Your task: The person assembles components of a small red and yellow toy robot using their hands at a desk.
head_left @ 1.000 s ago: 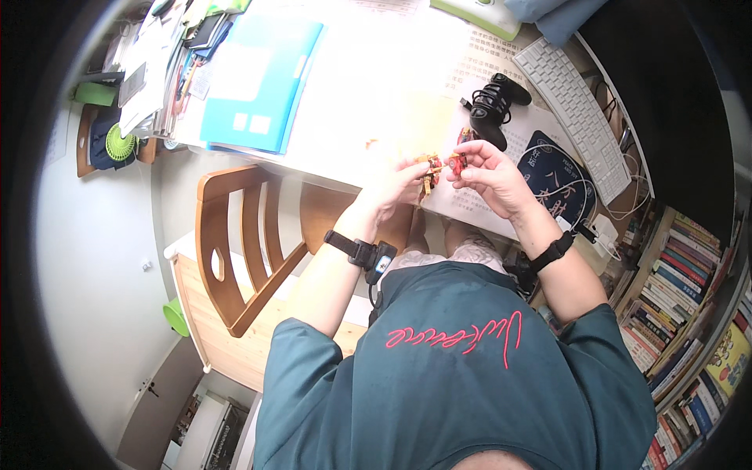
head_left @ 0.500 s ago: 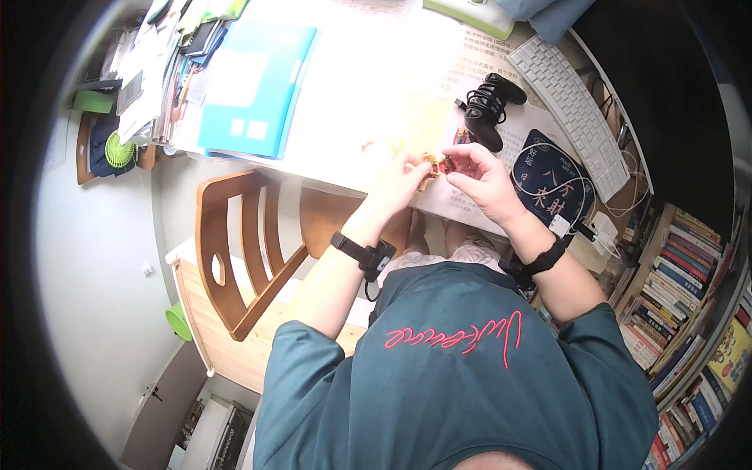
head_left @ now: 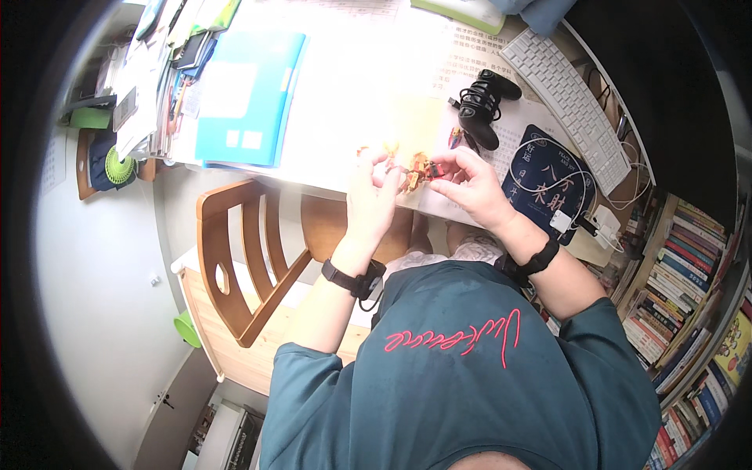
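Note:
A small toy figure (head_left: 420, 172) in gold and red hangs over the near edge of the desk, its fine parts too small to make out. The thumb and fingertips of my right hand (head_left: 474, 188) pinch its red end. On its left side is my left hand (head_left: 372, 196), fingers apart and partly bent, the tips close to the gold part; contact there is unclear. Small gold pieces (head_left: 391, 149) lie just beyond the left fingers, washed out by glare. A small red and blue toy piece (head_left: 455, 138) lies beyond the right hand.
Beyond my right hand are a black game controller (head_left: 479, 110) wrapped in its cable, a white keyboard (head_left: 564, 110) and a dark blue mat (head_left: 550, 176) with a white cable across it. Blue folders (head_left: 247, 102) lie at left. A wooden chair (head_left: 235, 258) stands against the desk.
My left hand has moved left, off the gold part, and its fingers have spread. My right hand has shifted slightly left with the toy figure, which now shows more fully.

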A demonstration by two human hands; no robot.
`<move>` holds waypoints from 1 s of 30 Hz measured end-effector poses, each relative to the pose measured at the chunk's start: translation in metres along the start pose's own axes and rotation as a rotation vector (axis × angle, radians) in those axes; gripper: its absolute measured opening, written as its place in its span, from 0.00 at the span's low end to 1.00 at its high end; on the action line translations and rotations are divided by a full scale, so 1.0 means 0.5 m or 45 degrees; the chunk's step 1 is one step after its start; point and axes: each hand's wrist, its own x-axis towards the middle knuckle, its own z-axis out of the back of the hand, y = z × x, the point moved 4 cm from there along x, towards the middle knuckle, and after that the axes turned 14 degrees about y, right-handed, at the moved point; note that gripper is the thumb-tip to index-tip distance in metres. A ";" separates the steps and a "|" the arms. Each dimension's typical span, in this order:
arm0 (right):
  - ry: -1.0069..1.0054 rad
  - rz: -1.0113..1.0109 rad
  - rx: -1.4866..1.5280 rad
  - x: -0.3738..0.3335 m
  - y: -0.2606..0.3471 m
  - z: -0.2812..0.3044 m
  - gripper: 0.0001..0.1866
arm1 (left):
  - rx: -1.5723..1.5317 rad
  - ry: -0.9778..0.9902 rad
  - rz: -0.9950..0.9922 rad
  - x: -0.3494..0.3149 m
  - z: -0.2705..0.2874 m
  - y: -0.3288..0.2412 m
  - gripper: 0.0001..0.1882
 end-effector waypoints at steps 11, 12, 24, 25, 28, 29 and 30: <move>0.184 -0.114 0.112 -0.004 -0.010 -0.068 0.17 | -1.210 0.507 0.322 -0.063 -0.019 -0.011 0.18; 0.199 -0.119 0.082 -0.005 -0.010 -0.069 0.17 | -1.211 0.509 0.324 -0.065 -0.017 -0.010 0.18; -0.040 -0.614 0.301 -0.036 -0.146 -0.024 0.16 | -1.148 0.295 0.312 -0.029 0.027 0.046 0.15; -0.043 -0.614 0.302 -0.033 -0.144 -0.027 0.16 | -1.147 0.298 0.312 -0.026 0.025 0.038 0.15; 0.031 -0.769 0.485 -0.027 -0.148 -0.049 0.21 | -1.203 0.373 0.178 -0.014 0.011 0.014 0.16; 0.038 -0.783 0.524 -0.023 -0.147 -0.053 0.22 | -1.186 0.385 0.173 -0.011 0.008 0.014 0.15; 0.046 -0.798 0.564 -0.020 -0.145 -0.057 0.24 | -1.169 0.398 0.168 -0.008 0.006 0.014 0.14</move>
